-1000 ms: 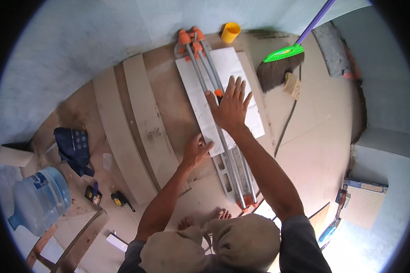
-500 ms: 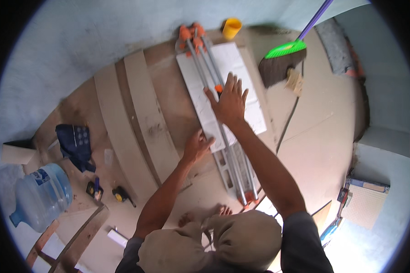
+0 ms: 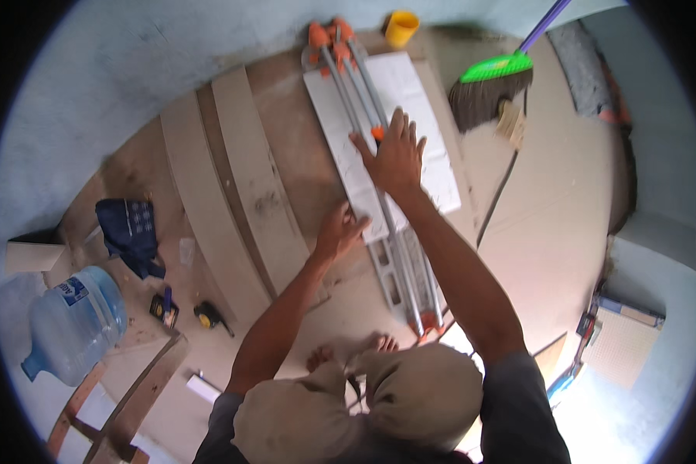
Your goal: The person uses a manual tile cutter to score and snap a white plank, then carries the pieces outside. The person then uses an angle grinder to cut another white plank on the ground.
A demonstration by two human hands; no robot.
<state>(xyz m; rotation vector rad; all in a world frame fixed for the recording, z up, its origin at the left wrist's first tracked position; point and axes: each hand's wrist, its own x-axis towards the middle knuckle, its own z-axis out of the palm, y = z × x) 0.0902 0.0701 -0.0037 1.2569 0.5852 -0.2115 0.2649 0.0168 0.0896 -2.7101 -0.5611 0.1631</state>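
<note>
A white tile lies lengthwise on a tile cutter with parallel metal rails and orange end fittings, which sits on the floor in front of me. My left hand grips the tile's left edge near its lower corner, fingers curled and thumb on top. My right hand lies over the rails and tile, fingers apart and stretched out, just below an orange piece on the rail. My bare feet and bent knees show below.
Long tile strips lie to the left. A yellow cup stands by the far wall. A broom is at upper right. A blue water jug, dark blue bag, tape measure and wooden frame are at lower left.
The whole scene sits somewhat higher in the picture now, as the camera has shifted. Both hands stay on the tile and cutter in much the same positions.
</note>
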